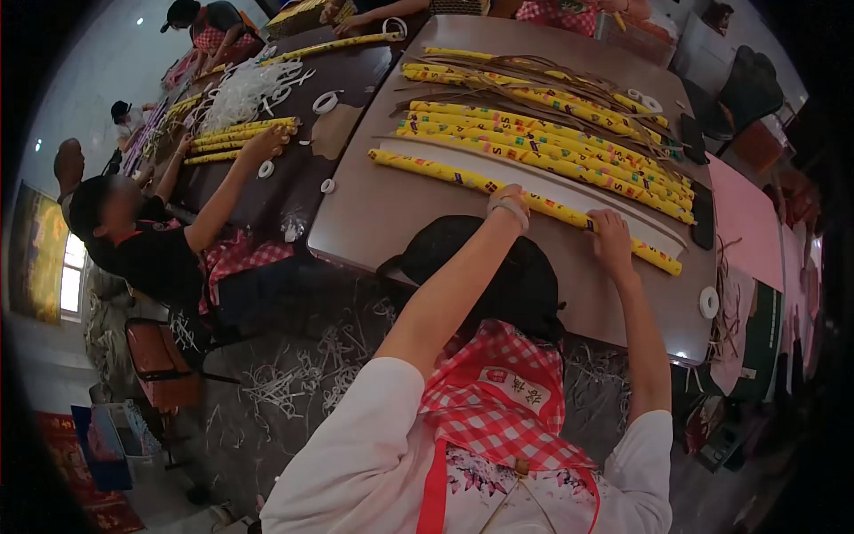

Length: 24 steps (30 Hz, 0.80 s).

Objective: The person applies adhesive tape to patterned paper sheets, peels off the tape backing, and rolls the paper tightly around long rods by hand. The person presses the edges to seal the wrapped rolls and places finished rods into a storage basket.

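Both my hands are on a long yellow printed tube point(557, 210) that lies slantwise near the front edge of the brown table point(356, 222). My left hand point(510, 205) wraps round it near the middle, and a band circles that wrist. My right hand point(611, 238) closes on the tube further right, its fingers curled over the top. A white strip of paper point(569, 189) lies just behind the tube. Several more yellow tubes point(534, 147) lie side by side beyond it. Thin brown strips point(498, 86) are spread over the rearmost tubes.
Rolls of white tape lie at the front right point(708, 303) and far right point(652, 105). A dark phone-like object point(702, 216) sits at the right edge. A co-worker point(133, 222) handles yellow tubes at the left table, beside a white strip pile point(253, 89).
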Each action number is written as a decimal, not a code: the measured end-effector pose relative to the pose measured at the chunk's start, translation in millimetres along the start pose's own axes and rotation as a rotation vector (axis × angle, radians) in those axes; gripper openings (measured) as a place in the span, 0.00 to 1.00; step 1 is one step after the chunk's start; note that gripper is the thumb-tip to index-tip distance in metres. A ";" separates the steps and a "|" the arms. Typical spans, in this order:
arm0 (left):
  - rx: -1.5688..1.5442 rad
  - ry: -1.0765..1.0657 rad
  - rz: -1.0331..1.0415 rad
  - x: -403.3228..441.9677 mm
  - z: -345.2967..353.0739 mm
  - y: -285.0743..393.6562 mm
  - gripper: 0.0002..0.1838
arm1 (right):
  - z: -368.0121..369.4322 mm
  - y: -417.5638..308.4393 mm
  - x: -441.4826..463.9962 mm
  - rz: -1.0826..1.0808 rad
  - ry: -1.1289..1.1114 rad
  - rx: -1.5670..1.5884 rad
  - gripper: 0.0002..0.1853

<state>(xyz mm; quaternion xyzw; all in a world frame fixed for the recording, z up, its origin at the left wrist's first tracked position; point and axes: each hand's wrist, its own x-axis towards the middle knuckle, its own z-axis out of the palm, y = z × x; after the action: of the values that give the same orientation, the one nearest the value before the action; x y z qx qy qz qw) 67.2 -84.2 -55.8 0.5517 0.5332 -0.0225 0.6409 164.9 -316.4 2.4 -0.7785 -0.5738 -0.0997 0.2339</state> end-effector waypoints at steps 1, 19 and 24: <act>0.095 0.029 0.102 -8.3 -7.9 -0.2 0.23 | 0.1 1.3 -0.9 0.039 -0.016 -0.001 0.20; 0.853 0.271 1.239 -63.3 -134.8 -1.7 0.13 | -14.0 -2.3 0.7 0.110 -0.133 0.059 0.17; 1.011 0.177 1.230 -66.7 -145.2 -3.3 0.16 | -5.9 4.9 -12.7 0.093 -0.114 0.023 0.20</act>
<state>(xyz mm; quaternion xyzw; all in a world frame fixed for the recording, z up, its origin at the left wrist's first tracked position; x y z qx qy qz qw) -59.1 -16.6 15.0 0.9702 0.1076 0.1400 0.1661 166.1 -331.0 0.9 -0.8060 -0.5504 -0.0374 0.2143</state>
